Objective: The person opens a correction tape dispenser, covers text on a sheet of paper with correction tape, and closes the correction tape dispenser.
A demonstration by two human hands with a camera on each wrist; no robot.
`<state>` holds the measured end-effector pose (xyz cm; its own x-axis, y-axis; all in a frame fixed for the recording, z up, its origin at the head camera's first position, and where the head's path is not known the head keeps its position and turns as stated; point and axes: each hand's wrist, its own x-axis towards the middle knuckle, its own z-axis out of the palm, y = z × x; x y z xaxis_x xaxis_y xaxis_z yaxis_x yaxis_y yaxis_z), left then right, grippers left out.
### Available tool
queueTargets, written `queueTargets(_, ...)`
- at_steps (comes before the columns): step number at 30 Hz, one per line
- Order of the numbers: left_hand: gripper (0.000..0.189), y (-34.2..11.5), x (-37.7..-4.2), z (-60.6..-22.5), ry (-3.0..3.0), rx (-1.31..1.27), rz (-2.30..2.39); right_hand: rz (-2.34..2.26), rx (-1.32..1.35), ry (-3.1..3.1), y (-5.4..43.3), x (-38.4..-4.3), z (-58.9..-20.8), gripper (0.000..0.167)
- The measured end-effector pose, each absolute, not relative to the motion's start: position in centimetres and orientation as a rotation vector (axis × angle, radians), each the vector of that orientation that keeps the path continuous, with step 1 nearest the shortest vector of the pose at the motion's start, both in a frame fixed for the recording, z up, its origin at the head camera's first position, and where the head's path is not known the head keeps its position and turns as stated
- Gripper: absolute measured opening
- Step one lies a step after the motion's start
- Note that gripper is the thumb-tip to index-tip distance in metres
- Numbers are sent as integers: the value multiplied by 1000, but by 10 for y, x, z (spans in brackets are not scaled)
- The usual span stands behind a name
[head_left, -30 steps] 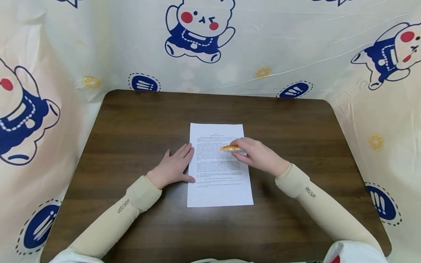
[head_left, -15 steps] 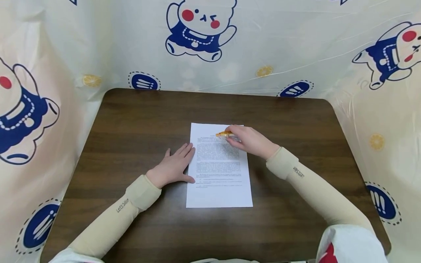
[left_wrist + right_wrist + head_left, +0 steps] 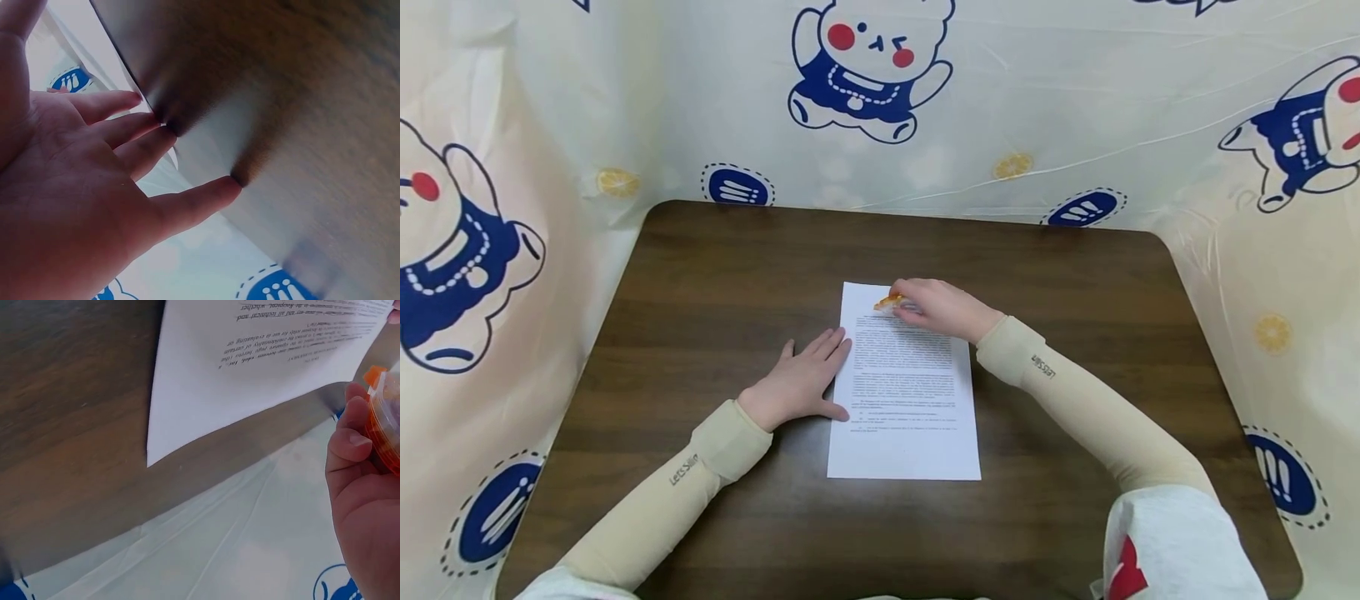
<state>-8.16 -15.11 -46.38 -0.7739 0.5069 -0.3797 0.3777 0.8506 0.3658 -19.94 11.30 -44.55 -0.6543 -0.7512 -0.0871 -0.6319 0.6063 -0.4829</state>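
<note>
A white printed sheet of paper (image 3: 902, 457) lies on the dark wooden table (image 3: 737, 275). Near the top of the page, my right hand (image 3: 946, 308) pinches a small orange and clear correction tape dispenser (image 3: 887, 302). In the right wrist view, the dispenser (image 3: 386, 419) shows its orange tip and see-through casing, partly cut off by the frame. Whether the tip touches the page cannot be told. My left hand (image 3: 797, 379) rests at the sheet's left edge with fingers spread. In the left wrist view, the fingertips of that hand (image 3: 81, 169) meet the table and paper edge.
A pale curtain (image 3: 715, 100) printed with cartoon bears and orange slices hangs around the table's back and sides. Rounded corners mark the table's far edge. Both forearms wear cream sleeves (image 3: 1067, 408).
My right hand has moved left and away from me, carrying the correction tape dispenser from the middle of the text to the page's top. The left hand has stayed in place.
</note>
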Motion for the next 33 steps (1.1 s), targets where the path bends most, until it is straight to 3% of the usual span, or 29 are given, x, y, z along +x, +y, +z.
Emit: queueTargets(33, 115, -148, -84, -465, 2556, 662, 333, -405, -1125, 2534, 82, -209, -457, 32)
